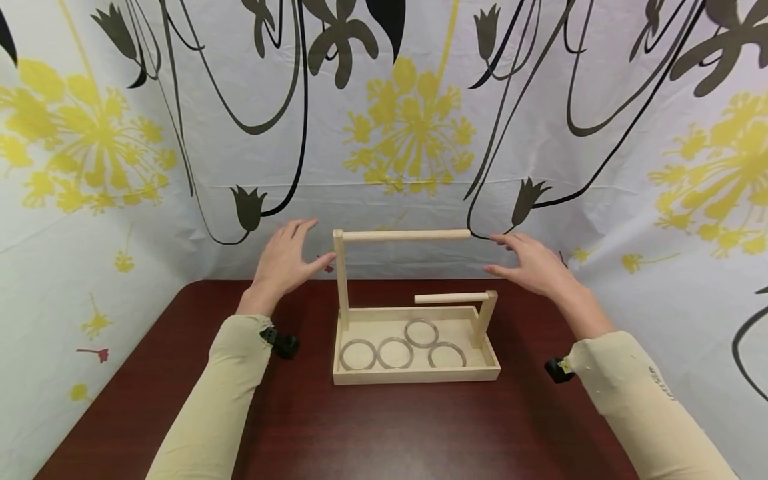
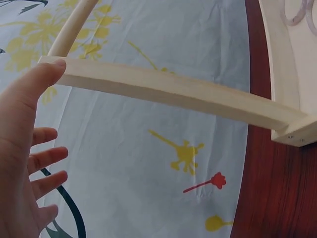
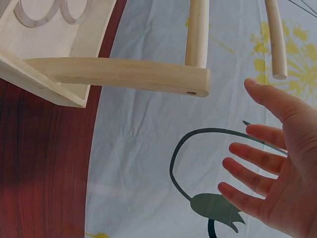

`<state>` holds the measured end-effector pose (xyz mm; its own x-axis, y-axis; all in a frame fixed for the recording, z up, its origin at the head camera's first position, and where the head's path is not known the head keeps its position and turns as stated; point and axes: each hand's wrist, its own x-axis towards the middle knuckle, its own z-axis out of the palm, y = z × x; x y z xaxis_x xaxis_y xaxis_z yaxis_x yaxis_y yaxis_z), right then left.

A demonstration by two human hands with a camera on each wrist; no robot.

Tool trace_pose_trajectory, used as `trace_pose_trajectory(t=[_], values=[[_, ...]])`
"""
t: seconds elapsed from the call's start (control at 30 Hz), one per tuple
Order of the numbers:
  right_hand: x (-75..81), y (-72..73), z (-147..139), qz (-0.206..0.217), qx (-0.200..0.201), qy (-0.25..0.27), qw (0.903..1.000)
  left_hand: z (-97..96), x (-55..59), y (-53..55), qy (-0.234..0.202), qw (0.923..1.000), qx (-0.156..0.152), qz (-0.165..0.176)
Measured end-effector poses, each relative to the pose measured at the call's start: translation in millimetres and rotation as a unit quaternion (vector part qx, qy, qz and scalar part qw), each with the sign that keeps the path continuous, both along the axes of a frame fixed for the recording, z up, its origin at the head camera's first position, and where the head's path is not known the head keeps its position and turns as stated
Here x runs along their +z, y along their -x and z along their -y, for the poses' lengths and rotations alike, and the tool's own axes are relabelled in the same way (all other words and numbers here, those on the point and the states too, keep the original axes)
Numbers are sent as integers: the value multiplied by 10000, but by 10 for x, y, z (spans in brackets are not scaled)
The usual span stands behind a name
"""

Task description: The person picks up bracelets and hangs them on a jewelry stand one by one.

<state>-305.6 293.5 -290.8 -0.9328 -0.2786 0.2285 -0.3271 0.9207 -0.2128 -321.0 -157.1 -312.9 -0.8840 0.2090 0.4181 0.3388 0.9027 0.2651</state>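
A pale wooden tray [image 1: 414, 377] stands on the table. A tall post [image 1: 342, 280] rises at its left end and carries a long dowel [image 1: 408, 236] pointing right. From the short post [image 1: 485, 319] at the right end, a shorter dowel [image 1: 450, 298] points left. Several translucent rings [image 1: 395, 353] lie flat in the tray. My left hand [image 1: 285, 257] is left of the tall post, fingers spread; its thumb overlaps the post top in the left wrist view, and contact is unclear. My right hand [image 3: 282, 158] holds nothing, fingers extended beyond the long dowel's free end.
The dark red wooden table [image 1: 414, 433] extends around the tray. Behind it and at the sides hangs white cloth [image 1: 384, 153] with yellow and dark plant prints. A small black camera [image 1: 282, 343] is strapped to my left wrist, another camera [image 1: 559, 370] to the right.
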Motion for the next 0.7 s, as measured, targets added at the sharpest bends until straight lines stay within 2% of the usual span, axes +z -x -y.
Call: trace_pose_trajectory(t=[0.17,0.4,0.53,0.7], values=[[-1,-6,9,-122,45,42,9999,-44,6,-6,-480,9984,-44,281],[18,-18,46,-205,143,101,9996,-94,-16,4,-1233,9912,-371,306],[25,-17,67,-200,165,76,9996,-125,-25,10,-1809,9807,-639,367],[35,-26,100,-222,198,40,9995,-160,-43,42,-2595,9594,-1048,356]])
